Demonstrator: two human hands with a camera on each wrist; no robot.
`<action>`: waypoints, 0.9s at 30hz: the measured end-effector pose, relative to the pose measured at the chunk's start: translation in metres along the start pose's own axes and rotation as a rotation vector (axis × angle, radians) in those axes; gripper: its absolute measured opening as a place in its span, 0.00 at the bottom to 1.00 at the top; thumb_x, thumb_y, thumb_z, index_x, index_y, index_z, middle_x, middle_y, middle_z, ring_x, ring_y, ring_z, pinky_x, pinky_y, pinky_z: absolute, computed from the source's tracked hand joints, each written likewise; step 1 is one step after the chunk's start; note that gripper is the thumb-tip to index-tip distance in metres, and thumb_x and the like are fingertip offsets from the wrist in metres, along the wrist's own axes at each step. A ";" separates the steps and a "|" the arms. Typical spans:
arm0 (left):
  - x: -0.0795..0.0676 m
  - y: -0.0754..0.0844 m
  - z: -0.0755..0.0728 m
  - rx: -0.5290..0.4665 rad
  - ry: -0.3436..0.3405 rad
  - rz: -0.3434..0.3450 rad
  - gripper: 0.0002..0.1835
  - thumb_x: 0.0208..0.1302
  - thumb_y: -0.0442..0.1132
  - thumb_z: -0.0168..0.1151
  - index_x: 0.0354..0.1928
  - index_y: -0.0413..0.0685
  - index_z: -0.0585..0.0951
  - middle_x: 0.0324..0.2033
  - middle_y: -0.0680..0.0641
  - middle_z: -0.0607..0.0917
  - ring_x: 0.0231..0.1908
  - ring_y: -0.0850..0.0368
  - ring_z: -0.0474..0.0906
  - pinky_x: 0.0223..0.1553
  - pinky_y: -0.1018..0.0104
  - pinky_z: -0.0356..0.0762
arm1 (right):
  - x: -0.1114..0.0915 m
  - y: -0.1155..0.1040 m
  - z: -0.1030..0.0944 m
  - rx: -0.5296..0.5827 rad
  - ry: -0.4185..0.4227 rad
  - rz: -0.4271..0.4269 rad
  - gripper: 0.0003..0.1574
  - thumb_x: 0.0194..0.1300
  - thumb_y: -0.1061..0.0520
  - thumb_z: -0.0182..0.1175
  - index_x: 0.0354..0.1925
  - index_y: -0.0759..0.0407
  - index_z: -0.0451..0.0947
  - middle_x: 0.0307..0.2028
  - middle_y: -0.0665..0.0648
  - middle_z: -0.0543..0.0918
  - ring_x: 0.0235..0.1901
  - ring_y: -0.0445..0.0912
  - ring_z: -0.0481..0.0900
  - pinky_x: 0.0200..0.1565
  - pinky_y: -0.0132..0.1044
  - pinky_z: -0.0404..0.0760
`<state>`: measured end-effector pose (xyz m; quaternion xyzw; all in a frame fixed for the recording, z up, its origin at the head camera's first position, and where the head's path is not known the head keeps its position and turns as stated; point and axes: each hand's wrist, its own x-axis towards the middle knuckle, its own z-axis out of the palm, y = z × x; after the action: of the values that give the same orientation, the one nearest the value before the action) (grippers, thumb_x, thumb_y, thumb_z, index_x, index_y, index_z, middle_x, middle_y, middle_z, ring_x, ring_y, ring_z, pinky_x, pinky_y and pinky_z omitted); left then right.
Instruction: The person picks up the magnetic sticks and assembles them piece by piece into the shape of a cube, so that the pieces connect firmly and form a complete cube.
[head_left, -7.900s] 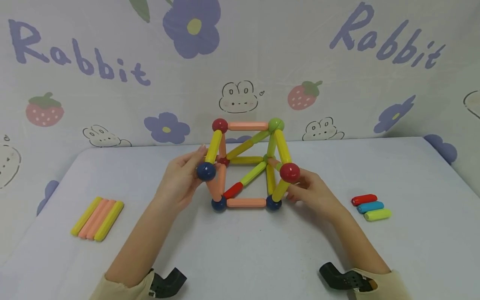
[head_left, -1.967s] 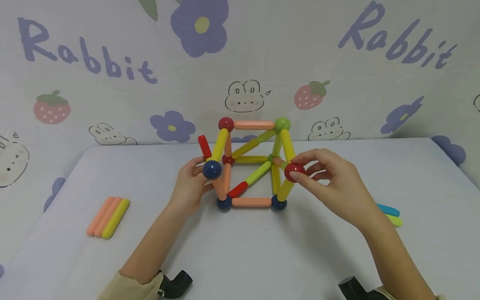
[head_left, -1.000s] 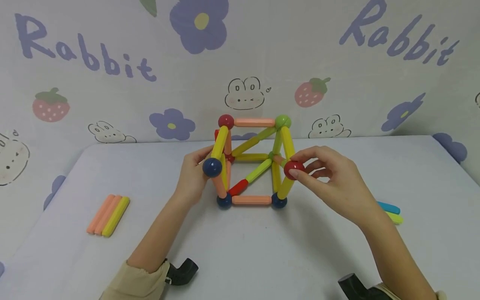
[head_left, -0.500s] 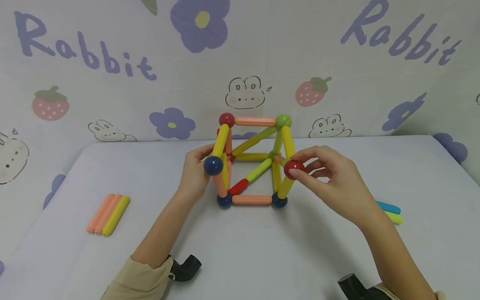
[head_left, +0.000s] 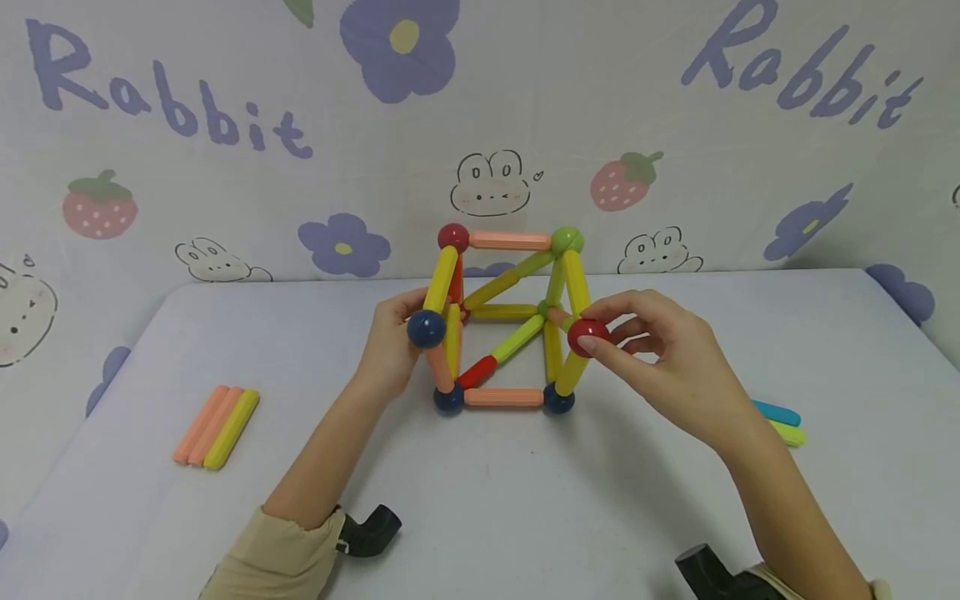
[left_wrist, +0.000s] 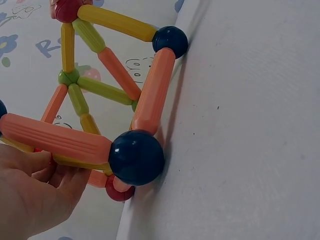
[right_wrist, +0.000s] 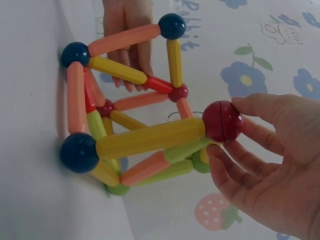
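A cube-like frame of coloured magnetic sticks and balls, with a salmon stick (head_left: 504,397) along its front bottom edge, stands mid-table. My left hand (head_left: 390,350) is at its left side, thumb and fingers around a yellow magnetic stick (head_left: 453,342). In the right wrist view, this yellow stick meets a red stick (right_wrist: 159,84), making a diagonal across that side from a blue ball (right_wrist: 76,53) to a red ball (right_wrist: 178,92). My right hand (head_left: 667,367) pinches the red ball (head_left: 587,337) at the near upper right corner between thumb and fingers.
Two salmon sticks and a yellow stick (head_left: 232,429) lie side by side on the left of the white table (head_left: 480,508). At right, a blue stick (head_left: 777,412) and a lime stick (head_left: 789,432) are partly hidden behind my right wrist. A printed cloth (head_left: 247,58) hangs behind.
A yellow stick left the left-hand row and a red one the right-hand group. My left hand brought the joined pair from outside the frame into its left side; my right hand now pinches the red ball.
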<state>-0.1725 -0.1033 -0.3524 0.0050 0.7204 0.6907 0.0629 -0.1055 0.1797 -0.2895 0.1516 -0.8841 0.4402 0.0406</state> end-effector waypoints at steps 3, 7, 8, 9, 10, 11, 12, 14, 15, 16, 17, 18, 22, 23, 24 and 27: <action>0.001 -0.001 0.000 -0.005 -0.007 -0.015 0.24 0.83 0.33 0.52 0.75 0.38 0.71 0.64 0.34 0.79 0.64 0.39 0.80 0.69 0.53 0.76 | 0.000 0.000 -0.001 0.003 0.000 0.000 0.16 0.72 0.56 0.69 0.55 0.59 0.82 0.52 0.57 0.86 0.49 0.50 0.84 0.48 0.19 0.80; 0.000 0.001 -0.005 0.012 -0.036 -0.029 0.23 0.83 0.35 0.50 0.75 0.39 0.72 0.65 0.34 0.80 0.64 0.42 0.81 0.70 0.53 0.75 | 0.000 0.002 -0.002 0.006 -0.009 0.011 0.17 0.73 0.56 0.69 0.56 0.60 0.82 0.53 0.58 0.85 0.49 0.51 0.84 0.48 0.19 0.80; -0.001 0.003 -0.007 0.026 -0.045 -0.031 0.24 0.83 0.36 0.50 0.75 0.39 0.72 0.65 0.34 0.81 0.64 0.42 0.81 0.70 0.53 0.76 | 0.000 0.003 -0.003 0.008 -0.014 0.017 0.17 0.73 0.55 0.68 0.57 0.60 0.81 0.53 0.58 0.85 0.49 0.51 0.84 0.48 0.20 0.81; -0.001 0.006 -0.010 0.045 -0.056 -0.030 0.24 0.83 0.36 0.50 0.75 0.40 0.72 0.64 0.34 0.82 0.64 0.43 0.82 0.70 0.53 0.76 | 0.000 0.004 -0.003 0.009 -0.019 0.023 0.18 0.74 0.55 0.67 0.58 0.60 0.81 0.53 0.59 0.85 0.49 0.51 0.84 0.48 0.21 0.81; -0.003 0.009 -0.013 0.066 -0.060 -0.032 0.24 0.83 0.38 0.50 0.75 0.40 0.72 0.65 0.35 0.82 0.64 0.43 0.82 0.69 0.53 0.76 | 0.000 0.005 -0.004 0.013 -0.027 0.029 0.18 0.76 0.54 0.66 0.58 0.60 0.81 0.53 0.59 0.85 0.48 0.51 0.85 0.47 0.23 0.82; -0.004 0.013 -0.016 0.093 -0.069 -0.032 0.24 0.84 0.39 0.50 0.75 0.40 0.72 0.65 0.35 0.82 0.65 0.43 0.81 0.69 0.52 0.76 | 0.001 0.007 -0.004 0.013 -0.033 0.033 0.18 0.77 0.54 0.64 0.60 0.59 0.80 0.53 0.59 0.85 0.48 0.51 0.85 0.47 0.25 0.82; -0.006 0.016 -0.019 0.120 -0.073 -0.039 0.24 0.84 0.40 0.51 0.74 0.40 0.73 0.65 0.36 0.82 0.65 0.43 0.80 0.68 0.52 0.77 | 0.001 0.008 -0.005 0.015 -0.036 0.035 0.18 0.79 0.54 0.62 0.61 0.59 0.80 0.54 0.60 0.85 0.47 0.51 0.86 0.47 0.26 0.83; -0.009 0.024 -0.025 0.181 -0.087 -0.058 0.24 0.84 0.43 0.52 0.74 0.39 0.73 0.67 0.38 0.80 0.65 0.42 0.79 0.66 0.51 0.80 | 0.002 0.012 -0.005 0.038 -0.038 0.041 0.19 0.81 0.53 0.58 0.63 0.59 0.78 0.54 0.61 0.84 0.45 0.50 0.86 0.46 0.28 0.84; -0.011 0.027 -0.028 0.211 -0.096 -0.074 0.25 0.84 0.43 0.52 0.74 0.39 0.73 0.68 0.37 0.79 0.65 0.41 0.79 0.64 0.50 0.81 | 0.003 0.016 -0.005 0.054 -0.036 0.044 0.20 0.82 0.53 0.56 0.65 0.60 0.77 0.54 0.61 0.84 0.43 0.50 0.86 0.45 0.29 0.84; -0.013 0.030 -0.031 0.237 -0.105 -0.097 0.25 0.84 0.44 0.51 0.74 0.38 0.73 0.68 0.37 0.78 0.64 0.40 0.79 0.63 0.50 0.82 | 0.004 0.019 -0.005 0.075 -0.036 0.054 0.21 0.83 0.53 0.54 0.66 0.61 0.75 0.55 0.62 0.83 0.43 0.50 0.86 0.45 0.29 0.85; -0.014 0.032 -0.033 0.261 -0.120 -0.126 0.25 0.84 0.44 0.51 0.74 0.37 0.72 0.68 0.36 0.77 0.63 0.39 0.80 0.61 0.51 0.84 | 0.006 0.023 -0.004 0.099 -0.039 0.068 0.21 0.84 0.53 0.53 0.67 0.62 0.74 0.56 0.63 0.82 0.44 0.50 0.86 0.45 0.29 0.86; -0.015 0.033 -0.035 0.272 -0.137 -0.161 0.25 0.84 0.43 0.51 0.74 0.36 0.71 0.68 0.35 0.77 0.62 0.37 0.81 0.58 0.52 0.85 | 0.008 0.027 -0.002 0.126 -0.046 0.093 0.22 0.84 0.53 0.52 0.67 0.63 0.72 0.57 0.64 0.81 0.44 0.50 0.86 0.45 0.28 0.86; -0.015 0.028 -0.037 0.286 -0.241 -0.346 0.30 0.85 0.46 0.50 0.78 0.35 0.63 0.66 0.31 0.76 0.54 0.39 0.87 0.50 0.60 0.89 | 0.014 0.048 0.013 0.226 -0.134 0.238 0.26 0.85 0.53 0.49 0.71 0.66 0.66 0.62 0.70 0.77 0.50 0.55 0.86 0.49 0.36 0.89; -0.014 0.026 -0.036 0.280 -0.276 -0.392 0.31 0.85 0.48 0.49 0.79 0.36 0.62 0.65 0.30 0.76 0.51 0.41 0.88 0.48 0.62 0.89 | 0.016 0.053 0.017 0.239 -0.165 0.272 0.26 0.85 0.53 0.49 0.71 0.66 0.64 0.63 0.72 0.76 0.51 0.57 0.86 0.50 0.38 0.89; -0.014 0.024 -0.036 0.268 -0.308 -0.432 0.33 0.85 0.50 0.49 0.80 0.37 0.60 0.65 0.30 0.76 0.48 0.42 0.89 0.46 0.64 0.89 | 0.016 0.057 0.022 0.251 -0.195 0.301 0.28 0.84 0.54 0.49 0.73 0.67 0.63 0.64 0.73 0.75 0.52 0.58 0.86 0.51 0.41 0.90; -0.013 0.019 -0.035 0.225 -0.375 -0.512 0.34 0.85 0.53 0.47 0.81 0.40 0.58 0.64 0.30 0.76 0.40 0.46 0.91 0.42 0.66 0.89 | 0.016 0.067 0.034 0.279 -0.276 0.351 0.31 0.83 0.56 0.49 0.75 0.69 0.60 0.66 0.75 0.74 0.52 0.59 0.85 0.51 0.44 0.90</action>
<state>-0.1644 -0.1389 -0.3315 -0.0424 0.7459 0.5557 0.3648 -0.1394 0.1874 -0.3580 0.0587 -0.8246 0.5334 -0.1790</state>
